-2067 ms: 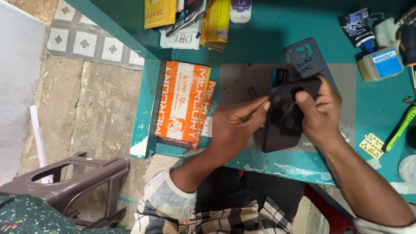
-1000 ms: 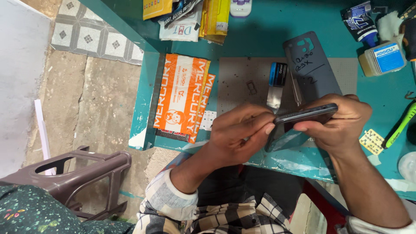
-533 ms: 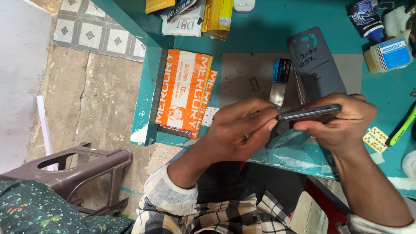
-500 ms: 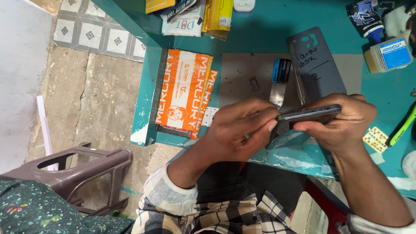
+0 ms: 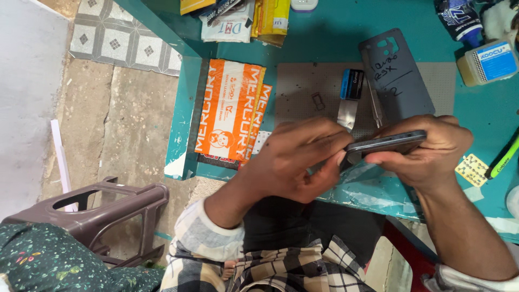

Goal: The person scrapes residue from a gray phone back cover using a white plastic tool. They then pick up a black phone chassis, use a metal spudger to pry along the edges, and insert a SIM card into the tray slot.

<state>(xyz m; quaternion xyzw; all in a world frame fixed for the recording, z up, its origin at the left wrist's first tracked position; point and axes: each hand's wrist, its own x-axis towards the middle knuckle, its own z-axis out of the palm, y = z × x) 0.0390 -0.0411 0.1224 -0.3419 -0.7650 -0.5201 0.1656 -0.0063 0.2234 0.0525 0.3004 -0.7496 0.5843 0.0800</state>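
Observation:
My right hand (image 5: 427, 154) grips a dark phone (image 5: 386, 144) held edge-on above the front of the teal table (image 5: 324, 38). My left hand (image 5: 300, 159) pinches the phone's left end with thumb and fingertips. Behind the phone, on a grey work mat (image 5: 303, 94), lies a grey phone back cover (image 5: 397, 73) with handwriting on it, a small blue-and-black part (image 5: 352, 84) and metal tweezers (image 5: 375, 105).
An orange printed packet (image 5: 232, 119) hangs over the table's left front corner. Bottles and a white-blue container (image 5: 489, 62) stand at the back right, a yellow-green pen (image 5: 503, 159) at the right edge. A brown plastic stool (image 5: 102, 211) is on the floor at lower left.
The phone went from flat-faced in both hands to edge-on. Since then the hands have kept their grip, my left fingers working at its left end.

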